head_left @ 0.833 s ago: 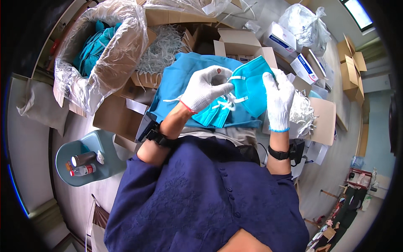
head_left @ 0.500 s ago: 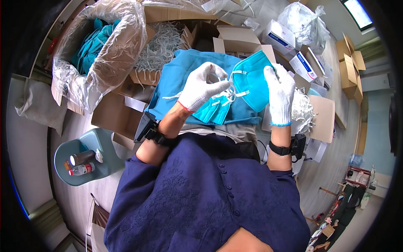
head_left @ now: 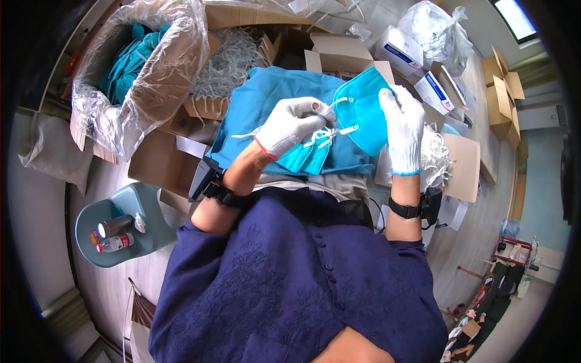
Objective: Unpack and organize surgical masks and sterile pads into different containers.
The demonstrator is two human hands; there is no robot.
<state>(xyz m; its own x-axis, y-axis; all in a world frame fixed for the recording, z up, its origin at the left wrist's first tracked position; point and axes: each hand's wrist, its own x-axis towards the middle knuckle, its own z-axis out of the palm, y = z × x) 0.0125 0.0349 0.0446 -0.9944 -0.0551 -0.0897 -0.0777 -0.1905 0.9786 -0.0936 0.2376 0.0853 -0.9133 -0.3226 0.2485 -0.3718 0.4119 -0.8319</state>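
Observation:
A teal folded face mask (head_left: 363, 115) is held up over the blue cloth (head_left: 254, 103) on my lap. My right hand (head_left: 403, 128), in a white knit glove, grips its right edge with the thumb across its front. White strap loops show on the mask's left side. My left hand (head_left: 293, 126), also gloved, is closed with its fingertips pinched beside these loops, on a white strap (head_left: 243, 135) whose end sticks out past the wrist. Below, more teal masks (head_left: 305, 158) with tangled white straps lie on the cloth.
A plastic-lined box (head_left: 148, 100) of teal masks stands far left, beside a carton of white straps (head_left: 227, 66). More white straps (head_left: 434, 154) heap at right near an open carton (head_left: 463, 166). Printed boxes (head_left: 399, 49) stand behind; a blue-green stool (head_left: 121, 227) holds bottles.
My left fingers have closed from a rounded, parted shape into a pinch near the mask's straps. The right hand keeps its hold, and the mask has shifted only slightly.

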